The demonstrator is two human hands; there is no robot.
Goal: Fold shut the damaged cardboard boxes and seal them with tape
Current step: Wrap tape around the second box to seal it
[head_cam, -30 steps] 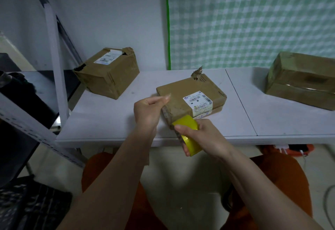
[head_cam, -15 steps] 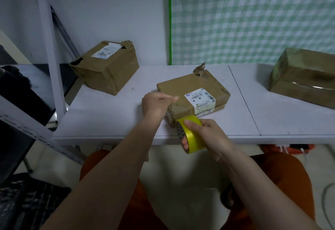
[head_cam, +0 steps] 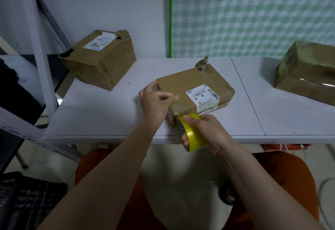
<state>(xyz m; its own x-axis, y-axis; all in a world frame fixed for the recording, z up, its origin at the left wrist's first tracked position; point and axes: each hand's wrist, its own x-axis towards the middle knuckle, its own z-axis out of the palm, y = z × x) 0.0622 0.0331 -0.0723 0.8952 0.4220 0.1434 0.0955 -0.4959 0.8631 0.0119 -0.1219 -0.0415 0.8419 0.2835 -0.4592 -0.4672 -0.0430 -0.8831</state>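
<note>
Matt brown cardboard box with torn rough corners, glossy paper label, shiny yellow plastic tape roll, smooth matt white table, far right box glossy with clear tape

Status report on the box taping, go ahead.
Right hand grips yellow tape roll at middle box near corner. Left hand pinching above box edge. Nothing blocking.

I am reaching both bare forearms forward. My left hand is hovering with thumb and forefinger pinched together, the other fingers loosely curled. My right hand is gripping a yellow roll of tape, thumb lying over its top.
</note>
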